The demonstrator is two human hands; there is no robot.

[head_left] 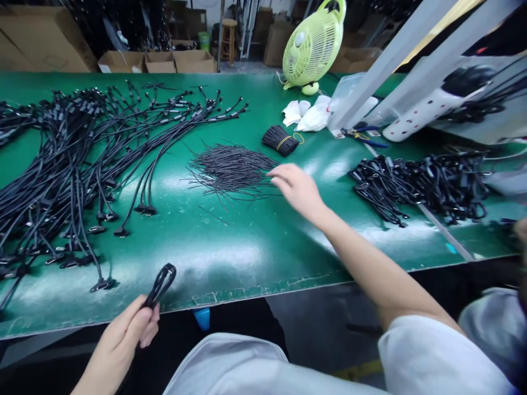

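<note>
Near the front edge of the table, my left hand (128, 329) is closed around a black cable (162, 282) folded into a short bundle, whose looped end sticks up past the fingers. My right hand (300, 192) reaches across to the right end of a loose pile of thin black twist ties (233, 167). Its fingertips are drawn together at the tie ends; whether a tie is between them is too small to tell. Just behind that hand lies a bundle of ties (280, 140) with a yellow band around it.
Long black cables with connectors (78, 159) heap on the left of the green table (230, 247). Folded cables (424, 186) pile at the right. Behind are a green fan (315, 46), white bags (315, 115), pliers (366, 136) and a slanted grey post (382, 66). Another person's sleeve (494, 323) shows at right.
</note>
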